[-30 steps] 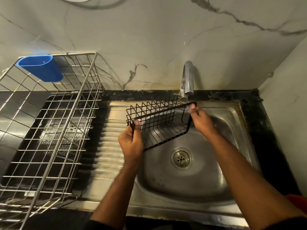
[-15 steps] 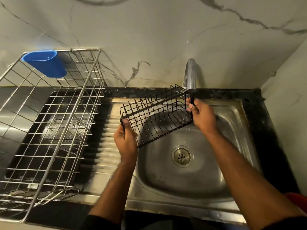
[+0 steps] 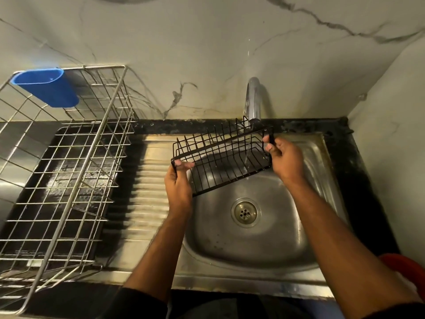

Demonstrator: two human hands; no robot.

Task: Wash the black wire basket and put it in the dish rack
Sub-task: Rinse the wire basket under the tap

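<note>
**Over the sink bowl: rinsing in progress, rack waiting to the left**

Under the tap (image 3: pixel 253 100), in the head view, the black wire basket (image 3: pixel 220 157) hangs in the air above the steel sink (image 3: pixel 322 180), tilted with its open side turned toward the person. A thin stream of water runs from the spout through the basket's right end and falls toward the bowl. The left hand (image 3: pixel 178 180) grips the basket's left end, thumb hooked over the top rim and fingers behind the wire. The right hand (image 3: pixel 285 157) pinches the right end, fingers curled round the end wire close beside the stream. Both hands are clenched on the basket; neither is free.

To the left, beyond the ribbed draining board (image 3: pixel 149 180), stands the dish rack (image 3: pixel 69 169), a steel wire frame over a dark tray, with a blue cup (image 3: pixel 46 87) hung on its back corner. It is well apart from the basket.

By my reading, the washing step is in hand: only one end sits in the water, so the rest probably still needs passing under the stream. The next move likely calls for turning or sliding the basket through the water, then carrying it left over the draining board and lowering it into the rack, clear of the blue cup.
</note>
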